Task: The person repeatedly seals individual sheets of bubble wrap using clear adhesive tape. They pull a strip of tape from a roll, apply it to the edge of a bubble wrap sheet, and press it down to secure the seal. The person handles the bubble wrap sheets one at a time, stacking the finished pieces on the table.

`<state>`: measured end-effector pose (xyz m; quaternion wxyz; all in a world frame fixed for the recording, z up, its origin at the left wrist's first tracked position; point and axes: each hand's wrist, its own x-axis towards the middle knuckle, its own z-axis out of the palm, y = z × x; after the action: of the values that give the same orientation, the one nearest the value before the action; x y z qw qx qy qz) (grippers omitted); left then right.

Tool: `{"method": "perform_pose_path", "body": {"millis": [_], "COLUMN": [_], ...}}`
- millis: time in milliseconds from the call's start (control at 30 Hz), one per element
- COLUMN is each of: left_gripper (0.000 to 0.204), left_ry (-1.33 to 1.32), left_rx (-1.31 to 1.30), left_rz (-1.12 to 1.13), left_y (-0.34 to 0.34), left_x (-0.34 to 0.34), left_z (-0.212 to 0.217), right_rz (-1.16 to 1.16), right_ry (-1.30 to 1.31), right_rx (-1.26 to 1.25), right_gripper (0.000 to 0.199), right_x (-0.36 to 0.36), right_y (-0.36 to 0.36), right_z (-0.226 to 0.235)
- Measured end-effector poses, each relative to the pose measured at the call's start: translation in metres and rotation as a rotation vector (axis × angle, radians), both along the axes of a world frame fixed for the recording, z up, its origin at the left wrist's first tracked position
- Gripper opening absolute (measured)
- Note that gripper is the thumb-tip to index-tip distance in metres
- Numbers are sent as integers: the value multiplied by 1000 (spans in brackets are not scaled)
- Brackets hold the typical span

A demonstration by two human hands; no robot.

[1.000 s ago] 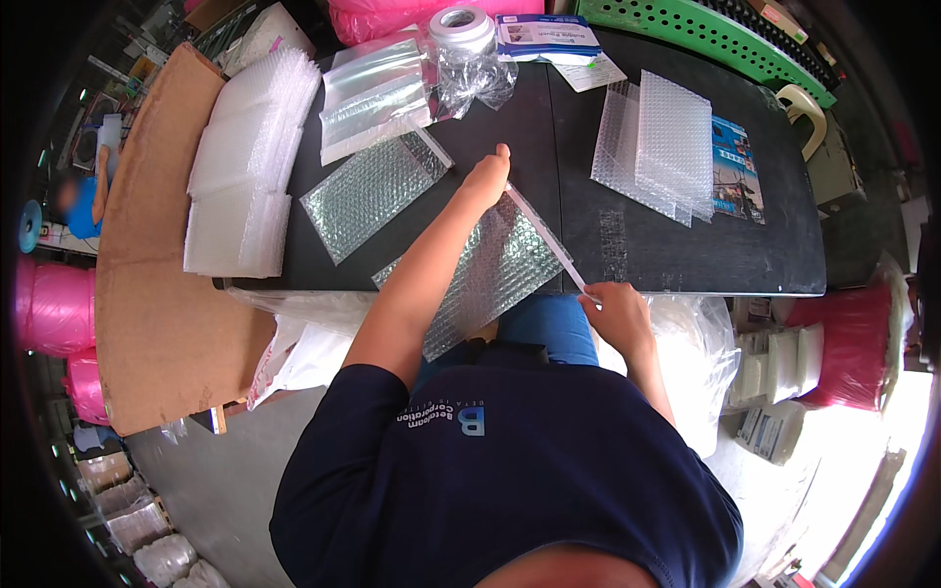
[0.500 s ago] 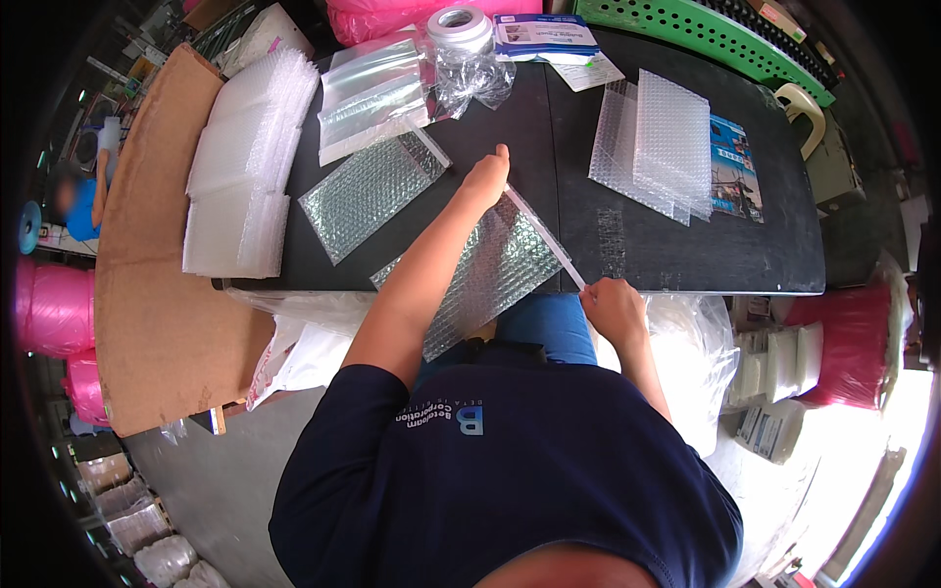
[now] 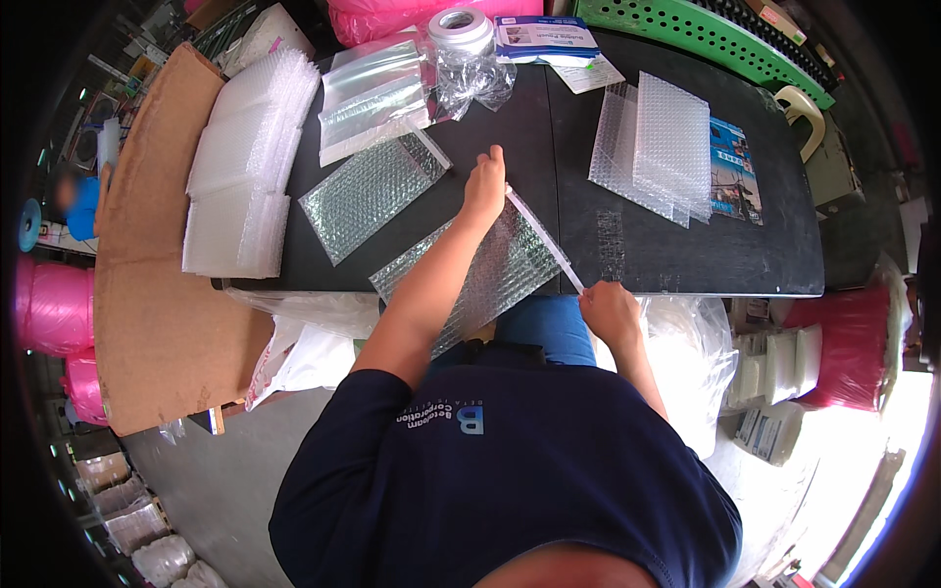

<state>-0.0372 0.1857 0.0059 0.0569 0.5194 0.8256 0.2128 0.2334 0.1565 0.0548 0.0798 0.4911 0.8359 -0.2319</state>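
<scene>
A clear bubble-wrap pouch [image 3: 502,257] lies slantwise at the table's near edge, partly under my left forearm and reaching toward my lap. A narrow white strip [image 3: 541,235] runs along its upper right edge. At the strip's far end is my left hand [image 3: 482,188], closed at the pouch's corner with a fingertip pointing away from me; its grip is partly hidden. My right hand [image 3: 612,312] pinches the near end of the strip just off the table edge. Another bubble-wrap pouch [image 3: 371,201] with a white strip lies flat to the left.
Stacked bubble-wrap pouches [image 3: 240,167] stand at left beside a brown board [image 3: 147,245]. Clear plastic film [image 3: 374,98], a tape roll [image 3: 461,31] and a printed box [image 3: 545,37] lie at the back. Loose bubble sheets [image 3: 667,147] lie right, near a green perforated rail [image 3: 686,29].
My left hand has shifted slightly toward me and to the left, and its fingers have changed pose. The right hand stays at the strip's near end; the pouch has barely moved.
</scene>
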Motion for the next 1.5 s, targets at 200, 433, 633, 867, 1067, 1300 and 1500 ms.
{"method": "perform_pose_path", "body": {"millis": [200, 433, 633, 867, 1067, 1300, 1500], "left_gripper": [16, 63, 129, 133, 42, 23, 26], "left_ry": [273, 77, 53, 100, -217, -393, -387], "left_rx": [123, 117, -23, 15, 317, 387, 298], "left_rz": [-21, -123, -134, 59, -50, -85, -53], "left_y": [-17, -41, -60, -65, -70, -64, -64], "left_x": [19, 44, 69, 68, 36, 35, 35], "left_z": [-40, -36, -24, -28, -45, -50, -45], "right_rz": [34, 57, 49, 82, 196, 214, 586], "right_ry": [4, -20, 16, 125, 620, 180, 446], "right_rx": [11, -29, -31, 16, -163, 603, 418], "right_gripper": [24, 25, 24, 21, 19, 21, 11], "right_x": [0, 2, 4, 3, -17, -57, -89], "right_y": [-5, -10, -18, -20, 73, 100, 54], "right_z": [-5, -4, 0, 0, -11, -28, -43]}}
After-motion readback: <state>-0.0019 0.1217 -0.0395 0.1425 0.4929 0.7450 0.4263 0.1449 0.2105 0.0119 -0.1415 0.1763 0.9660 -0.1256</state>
